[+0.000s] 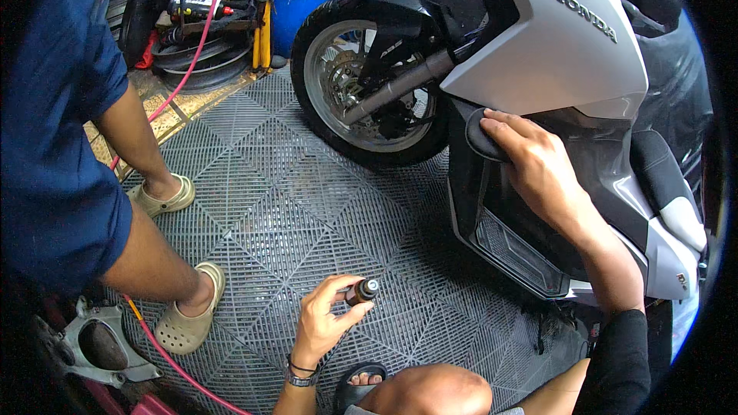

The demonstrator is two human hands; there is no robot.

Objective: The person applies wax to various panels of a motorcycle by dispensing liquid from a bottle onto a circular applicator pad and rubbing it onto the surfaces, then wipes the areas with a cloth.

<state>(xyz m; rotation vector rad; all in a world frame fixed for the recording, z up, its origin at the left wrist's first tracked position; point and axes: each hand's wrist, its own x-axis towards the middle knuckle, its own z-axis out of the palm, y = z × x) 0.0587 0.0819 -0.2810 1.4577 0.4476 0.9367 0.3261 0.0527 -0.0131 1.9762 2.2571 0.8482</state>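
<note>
A silver and black Honda scooter [548,69] stands along the right side. My right hand [533,155] grips a round black applicator pad [483,137] and rests it against the dark lower body panel behind the front wheel [369,83]. Much of that panel is covered by my hand and forearm. Lower down, over the floor, my left hand [326,317] holds a small dark bottle [361,293] between thumb and fingers. The bottle's top points up towards me, with a pale spot at its centre.
A co-worker's legs in beige clogs [187,323] are at left. A pink hose [199,55] crosses the grey grid floor mat [271,230]. At lower left lies a metal frame part [104,343]. A blue barrel [311,6] and a rack with bottles [196,7] stand behind.
</note>
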